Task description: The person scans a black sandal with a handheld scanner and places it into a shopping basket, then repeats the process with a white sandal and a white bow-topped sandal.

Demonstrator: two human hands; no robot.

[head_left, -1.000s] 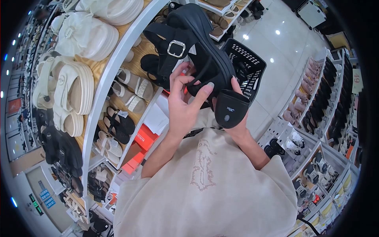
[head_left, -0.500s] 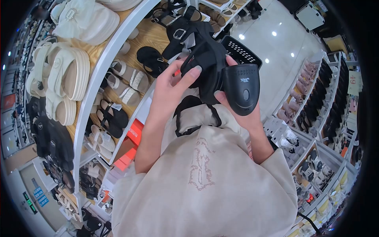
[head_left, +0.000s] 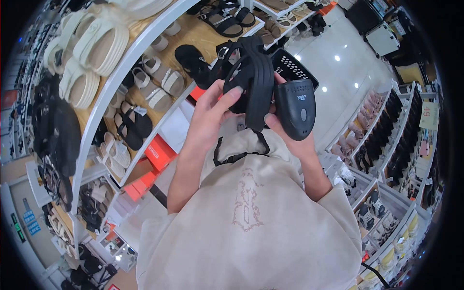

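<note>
A black sandal with a thick ridged sole is held up on edge in front of my chest. My left hand is closed round its strap side, thumb pressed on the black upper. A dark barcode scanner with a grey oval button is in my right hand. The right thumb shows at the scanner's left edge, close to the sandal's sole, and a fingertip shows above; its other fingers are hidden behind the scanner. Just behind the scanner is a black perforated basket.
On the left, a wooden shelf with a white edge carries several sandals, including white platform sandals. An orange shoe box lies below it. Shoe racks stand at the right, beside a shiny white floor.
The sandal has turned in my hands, so its ridged sole edge now stands more upright towards me. The surrounding view has shifted slightly; both hands keep their hold.
</note>
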